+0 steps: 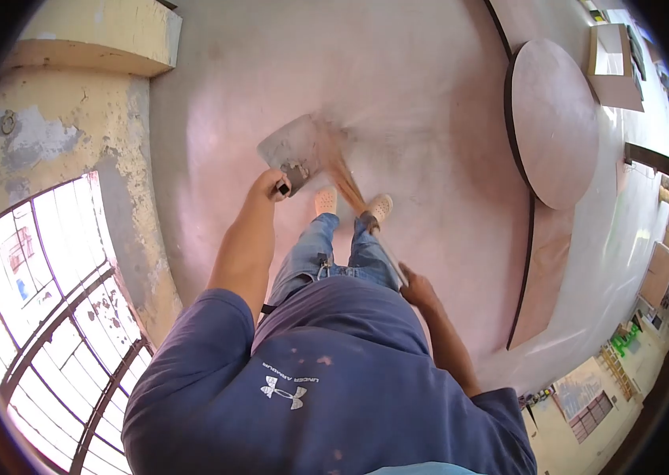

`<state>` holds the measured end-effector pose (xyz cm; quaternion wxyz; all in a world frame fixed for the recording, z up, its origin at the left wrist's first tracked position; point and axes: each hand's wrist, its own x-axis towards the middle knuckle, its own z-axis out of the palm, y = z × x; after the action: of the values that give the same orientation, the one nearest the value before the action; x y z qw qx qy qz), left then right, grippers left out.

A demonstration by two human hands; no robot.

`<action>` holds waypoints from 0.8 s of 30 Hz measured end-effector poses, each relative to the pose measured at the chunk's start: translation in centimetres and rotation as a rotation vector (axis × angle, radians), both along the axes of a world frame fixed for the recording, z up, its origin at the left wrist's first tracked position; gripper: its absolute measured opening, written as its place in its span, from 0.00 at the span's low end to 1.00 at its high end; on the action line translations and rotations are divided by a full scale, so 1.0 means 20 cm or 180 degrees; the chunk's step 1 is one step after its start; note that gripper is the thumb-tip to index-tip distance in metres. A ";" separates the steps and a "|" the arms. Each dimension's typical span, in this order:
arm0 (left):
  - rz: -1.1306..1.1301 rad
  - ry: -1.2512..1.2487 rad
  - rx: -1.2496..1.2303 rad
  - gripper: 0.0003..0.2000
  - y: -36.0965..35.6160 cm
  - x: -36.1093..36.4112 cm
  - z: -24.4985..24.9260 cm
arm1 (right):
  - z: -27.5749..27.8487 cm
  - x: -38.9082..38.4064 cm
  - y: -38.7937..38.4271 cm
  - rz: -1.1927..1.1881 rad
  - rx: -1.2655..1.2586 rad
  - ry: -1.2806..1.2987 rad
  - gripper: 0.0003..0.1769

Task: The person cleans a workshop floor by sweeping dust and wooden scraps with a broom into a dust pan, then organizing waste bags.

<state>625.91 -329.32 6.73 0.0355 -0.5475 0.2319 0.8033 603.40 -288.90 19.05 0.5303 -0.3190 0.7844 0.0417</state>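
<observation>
My left hand is closed round the handle of a flat grey dustpan, which is held low over the floor in front of my feet. My right hand grips the long pale stick of a broom. The broom's brown bristles reach the floor beside the dustpan's right edge, between it and my right shoe. A dusty smear shows where bristles and pan meet; whether any debris lies in the pan is too blurred to tell.
Peeling wall and a barred window stand at the left. At the right is a round, dark-edged platform with a dark strip running along the floor. A box-like wooden piece stands beyond it.
</observation>
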 end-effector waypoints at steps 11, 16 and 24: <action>-0.0512 -0.0075 -0.0160 0.12 0.08 0.11 -0.11 | 0.39 -0.28 0.30 -0.1666 0.0046 0.0725 0.38; -0.0496 -0.0249 -0.0042 0.13 0.06 0.12 -0.18 | 0.11 -0.35 0.23 -0.2888 -0.0205 0.0478 0.39; -0.0824 -0.0831 -0.0093 0.13 0.10 -0.02 -0.16 | 0.05 0.20 0.15 -0.0861 -0.0073 -0.0417 0.37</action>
<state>625.61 -327.40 3.57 0.1605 -0.6131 0.3055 0.7106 607.45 -285.91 20.12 0.5774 -0.2184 0.7844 -0.0600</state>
